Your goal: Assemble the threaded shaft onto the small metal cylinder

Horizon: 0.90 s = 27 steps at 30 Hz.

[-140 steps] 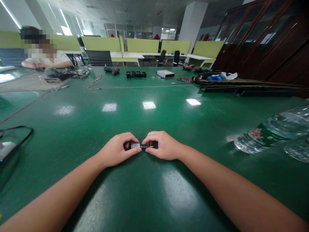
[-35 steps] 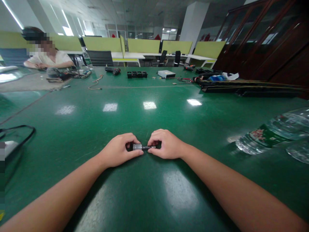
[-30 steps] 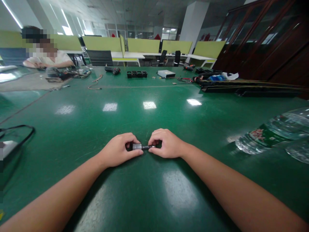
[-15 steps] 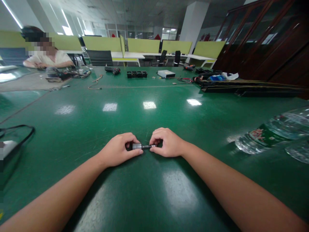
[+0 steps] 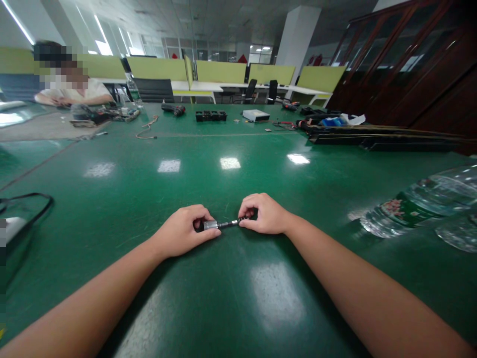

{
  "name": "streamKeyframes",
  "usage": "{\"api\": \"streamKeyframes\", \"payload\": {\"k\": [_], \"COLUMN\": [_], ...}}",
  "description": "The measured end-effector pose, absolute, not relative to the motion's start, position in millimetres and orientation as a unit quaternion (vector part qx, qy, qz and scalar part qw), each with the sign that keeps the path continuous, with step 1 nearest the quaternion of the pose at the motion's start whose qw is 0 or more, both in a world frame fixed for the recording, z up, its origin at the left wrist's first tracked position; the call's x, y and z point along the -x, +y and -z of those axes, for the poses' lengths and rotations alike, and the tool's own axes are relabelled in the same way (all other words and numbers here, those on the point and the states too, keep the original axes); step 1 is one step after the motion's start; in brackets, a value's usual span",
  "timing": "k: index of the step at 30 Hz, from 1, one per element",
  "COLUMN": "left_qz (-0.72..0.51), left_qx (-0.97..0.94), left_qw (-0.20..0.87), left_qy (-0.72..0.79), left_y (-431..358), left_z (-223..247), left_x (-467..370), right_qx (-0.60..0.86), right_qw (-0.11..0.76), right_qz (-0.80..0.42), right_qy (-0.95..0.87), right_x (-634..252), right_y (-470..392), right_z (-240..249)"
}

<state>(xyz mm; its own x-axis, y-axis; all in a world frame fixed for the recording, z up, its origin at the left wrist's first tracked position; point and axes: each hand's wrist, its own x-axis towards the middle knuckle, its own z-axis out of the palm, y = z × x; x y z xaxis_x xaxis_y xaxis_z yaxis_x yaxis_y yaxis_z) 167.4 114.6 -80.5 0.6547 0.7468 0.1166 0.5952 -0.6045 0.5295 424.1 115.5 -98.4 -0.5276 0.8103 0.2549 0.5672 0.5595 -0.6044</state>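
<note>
Low over the green table (image 5: 208, 184), my left hand (image 5: 185, 226) is closed around a silver metal cylinder (image 5: 210, 225). A thin dark rod (image 5: 228, 223) with a bright tip sticks out of the cylinder toward the right. My right hand (image 5: 265, 215) pinches a small dark ribbed piece (image 5: 243, 218), which looks like a coil spring, between thumb and fingers. That piece is at the rod's tip; whether the two touch, I cannot tell. The fingers hide part of both things.
Clear plastic water bottles (image 5: 417, 206) lie at the right. A black cable (image 5: 37, 195) curves at the left edge. Farther back are a black part (image 5: 210, 116), a silver box (image 5: 255, 116), a power drill (image 5: 173, 109) and dark strips (image 5: 376, 136). A person (image 5: 74, 89) sits far left.
My right hand has moved slightly right and away from me with the ribbed piece, so more of the rod shows. My left hand has barely moved.
</note>
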Motion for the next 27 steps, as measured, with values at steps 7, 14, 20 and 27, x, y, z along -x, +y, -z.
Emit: {"api": "streamKeyframes", "payload": {"k": [7,14,20,27], "left_qz": [-0.167,-0.166,-0.171,-0.172], "left_qx": [-0.882,-0.881,-0.878,-0.883], "left_qw": [0.228,0.230,0.230,0.226], "left_qy": [0.379,0.378,0.383,0.374], "left_y": [115.9,116.3,116.8,117.7], "left_z": [82.0,82.5,85.0,85.0], "left_x": [-166.9,-166.5,-165.8,-165.1], "right_qx": [0.398,0.391,0.392,0.387], "right_qw": [0.259,0.272,0.276,0.271], "right_qz": [-0.224,-0.247,-0.295,-0.277], "right_qy": [-0.851,-0.844,-0.827,-0.837], "right_x": [-420.2,-409.2,-398.1,-397.0], "right_y": [113.9,110.0,103.7,103.2], "right_z": [96.4,97.0,98.5,97.7]}}
